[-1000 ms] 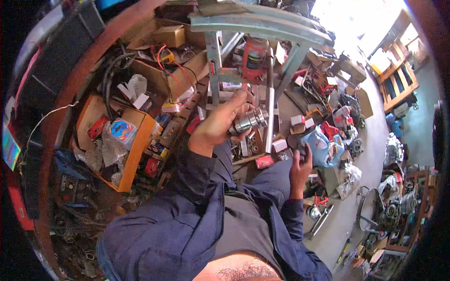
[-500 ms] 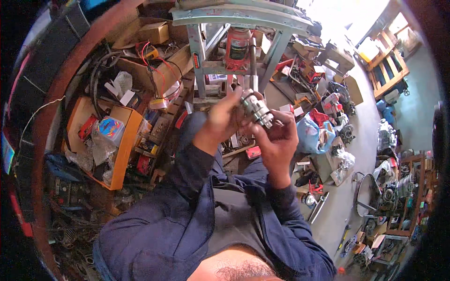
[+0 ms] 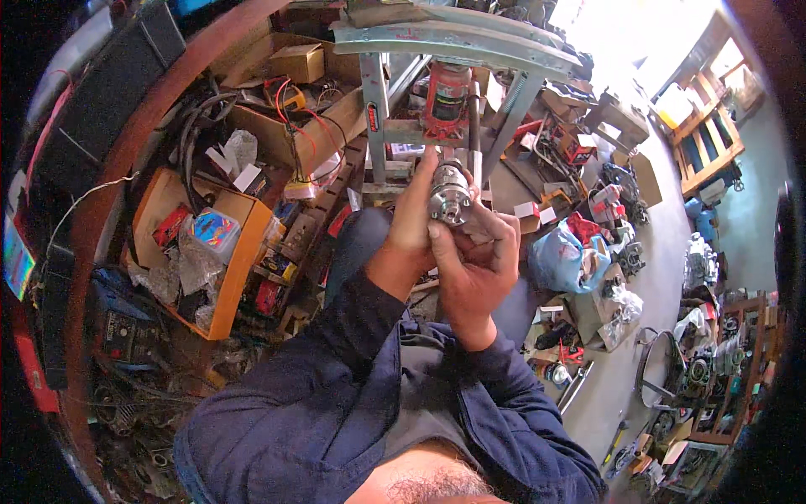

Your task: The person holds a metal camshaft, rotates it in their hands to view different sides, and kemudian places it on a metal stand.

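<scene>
A shiny cylindrical metal machine part (image 3: 449, 195) with ringed grooves and a notched end is held up in front of my chest. Its notched face is tilted toward me. My left hand (image 3: 409, 223) is closed along its left side, fingers mostly hidden behind it. From below and the right, my right hand (image 3: 480, 273) grips it, the thumb near the lower end and the fingers curled at the right. Just beyond the hands stands a red bottle jack (image 3: 446, 101) inside a grey steel press frame (image 3: 457, 40).
On the left, an orange-sided box (image 3: 238, 273) holds bubble wrap and packets. Wires trail over a cardboard box (image 3: 329, 126) behind it. A blue plastic bag (image 3: 558, 262) sits on the right among boxes and parts. A wooden pallet (image 3: 705, 139) leans farther back.
The metal part has been turned, so its notched end now faces me rather than its side. Both hands have shifted their grip around it. The whole view has moved slightly.
</scene>
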A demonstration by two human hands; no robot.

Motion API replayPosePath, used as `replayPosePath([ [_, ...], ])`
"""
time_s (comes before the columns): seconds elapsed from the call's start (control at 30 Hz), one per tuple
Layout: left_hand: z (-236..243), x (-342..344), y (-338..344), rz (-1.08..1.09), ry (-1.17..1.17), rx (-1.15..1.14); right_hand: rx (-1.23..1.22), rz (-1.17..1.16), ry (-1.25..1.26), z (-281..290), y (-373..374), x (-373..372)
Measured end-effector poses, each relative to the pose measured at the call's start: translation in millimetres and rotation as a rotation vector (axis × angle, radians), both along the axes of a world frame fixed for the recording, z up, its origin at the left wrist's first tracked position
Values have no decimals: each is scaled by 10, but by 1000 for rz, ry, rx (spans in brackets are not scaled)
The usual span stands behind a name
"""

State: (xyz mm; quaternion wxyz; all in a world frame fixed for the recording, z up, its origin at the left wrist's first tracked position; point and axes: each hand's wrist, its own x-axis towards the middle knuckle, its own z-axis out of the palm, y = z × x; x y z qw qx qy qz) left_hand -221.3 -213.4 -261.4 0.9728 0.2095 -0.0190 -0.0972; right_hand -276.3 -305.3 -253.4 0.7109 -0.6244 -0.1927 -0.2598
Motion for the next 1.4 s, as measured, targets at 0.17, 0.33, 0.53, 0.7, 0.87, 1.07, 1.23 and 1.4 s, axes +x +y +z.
replayPosePath([
  [0.17,-13,10,32,-12,34,10,17,47,35,-9,17,24],
  [0.33,12,-12,51,75,47,103,80,83,62,-35,53,31],
  [0.53,-31,-10,81,38,6,103,132,124,63,-88,66,37],
  [0.7,45,-41,53,114,28,190,152,109,63,-91,75,30],
  [0.87,8,-27,79,24,23,162,148,70,82,-52,75,27],
  [1.07,101,-51,26,86,35,242,185,88,62,-83,56,13],
  [1.23,139,-54,46,105,-19,272,212,124,26,-128,55,-24],
  [1.4,184,-92,83,-14,-110,247,191,143,26,-140,40,-56],
])
